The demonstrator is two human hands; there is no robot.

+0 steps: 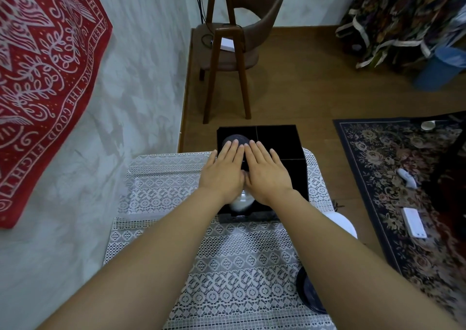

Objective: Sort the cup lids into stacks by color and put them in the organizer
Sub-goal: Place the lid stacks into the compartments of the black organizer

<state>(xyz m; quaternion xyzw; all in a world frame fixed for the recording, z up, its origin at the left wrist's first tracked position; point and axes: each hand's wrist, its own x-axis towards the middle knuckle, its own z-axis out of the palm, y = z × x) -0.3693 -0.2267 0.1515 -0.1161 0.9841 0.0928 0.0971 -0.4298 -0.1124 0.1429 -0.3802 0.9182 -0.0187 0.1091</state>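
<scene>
Two flat hands [222, 176] [267, 176], round black lids [235, 138]

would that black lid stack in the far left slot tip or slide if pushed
Probably stays put: the black lid stack sits walled inside an organizer compartment. Round-rimmed, so loose lids might roll. The flat left hand should press it evenly.

black organizer [277, 138], white lace tablecloth [227, 266], red patterned cloth [37, 77]

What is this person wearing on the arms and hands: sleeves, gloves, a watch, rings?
Nothing visible. The left hand and right hand are ungloved, no rings on the fingers; both forearms are bare to the frame's edge, without sleeve, watch or bracelet.
</scene>
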